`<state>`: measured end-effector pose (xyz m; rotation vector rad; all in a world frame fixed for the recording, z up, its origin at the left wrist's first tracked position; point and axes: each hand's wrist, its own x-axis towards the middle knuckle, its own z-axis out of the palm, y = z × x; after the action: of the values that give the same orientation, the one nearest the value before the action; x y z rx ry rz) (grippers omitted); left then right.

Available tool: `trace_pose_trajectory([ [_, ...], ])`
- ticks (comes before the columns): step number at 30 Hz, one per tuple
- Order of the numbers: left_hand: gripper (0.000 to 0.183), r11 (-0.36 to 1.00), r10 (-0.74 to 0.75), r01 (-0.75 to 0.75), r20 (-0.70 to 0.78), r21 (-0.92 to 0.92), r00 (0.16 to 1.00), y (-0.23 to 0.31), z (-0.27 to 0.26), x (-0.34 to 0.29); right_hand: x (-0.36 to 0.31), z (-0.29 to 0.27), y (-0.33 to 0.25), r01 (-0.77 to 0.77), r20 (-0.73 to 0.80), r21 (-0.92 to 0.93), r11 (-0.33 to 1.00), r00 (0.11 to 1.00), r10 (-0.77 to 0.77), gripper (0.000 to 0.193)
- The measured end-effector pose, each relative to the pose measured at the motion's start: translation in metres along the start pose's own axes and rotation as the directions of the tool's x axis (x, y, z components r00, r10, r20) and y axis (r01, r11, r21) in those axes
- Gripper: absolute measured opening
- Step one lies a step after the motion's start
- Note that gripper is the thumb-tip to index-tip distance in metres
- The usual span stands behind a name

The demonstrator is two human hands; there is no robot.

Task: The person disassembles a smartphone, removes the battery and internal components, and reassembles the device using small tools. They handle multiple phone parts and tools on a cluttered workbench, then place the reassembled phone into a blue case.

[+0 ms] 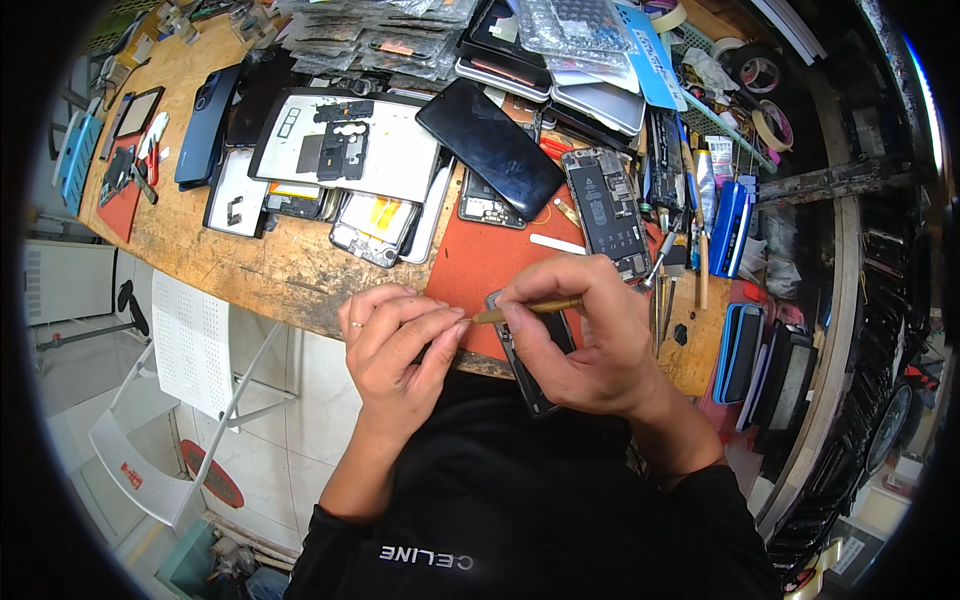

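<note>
My right hand pinches a slim brass-coloured tool between thumb and fingers, its tip pointing left. At that tip, my left hand has its thumb and fingers pressed together; whatever they hold is too small or hidden to make out. Partly covered by my right hand lies an opened phone, dark inside, at the bench's front edge. Beneath it is an orange-red mat. Beyond my right hand sits another opened phone with its battery and board showing. A white stick rests on the mat.
A black-screened phone leans over phone parts on the wooden bench. Bagged parts pile up at the back. Screwdrivers and a blue tool crowd the right. A white folding chair stands on the left.
</note>
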<state>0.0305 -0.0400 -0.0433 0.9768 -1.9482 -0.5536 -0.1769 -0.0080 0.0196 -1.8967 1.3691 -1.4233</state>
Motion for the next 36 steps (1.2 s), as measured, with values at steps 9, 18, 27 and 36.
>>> trace_pose_trajectory([
  [9, 0.02, 1.0, -0.004, 0.004, -0.021, 0.001, 1.0, -0.0001, 0.001, 0.0004, 0.0006, -0.0003, 0.0011, -0.008, 0.014, 0.007, 1.0, 1.0, 0.008, 0.028],
  [18, 0.021, 1.0, 0.012, -0.012, -0.011, 0.01, 1.0, -0.0027, 0.0006, 0.0004, -0.0007, -0.0005, 0.0023, -0.006, 0.024, -0.008, 1.0, 1.0, 0.006, 0.028],
  [27, 0.023, 0.998, 0.047, -0.047, -0.014, 0.048, 0.999, -0.0037, -0.0005, 0.0002, -0.0009, -0.0001, 0.002, -0.005, 0.024, -0.025, 1.0, 1.0, 0.005, 0.027],
  [36, 0.032, 0.995, 0.092, -0.091, -0.017, 0.044, 0.996, -0.0069, 0.0018, -0.0008, 0.0007, -0.003, -0.0003, 0.017, 0.068, -0.101, 0.995, 0.998, -0.01, 0.027],
])
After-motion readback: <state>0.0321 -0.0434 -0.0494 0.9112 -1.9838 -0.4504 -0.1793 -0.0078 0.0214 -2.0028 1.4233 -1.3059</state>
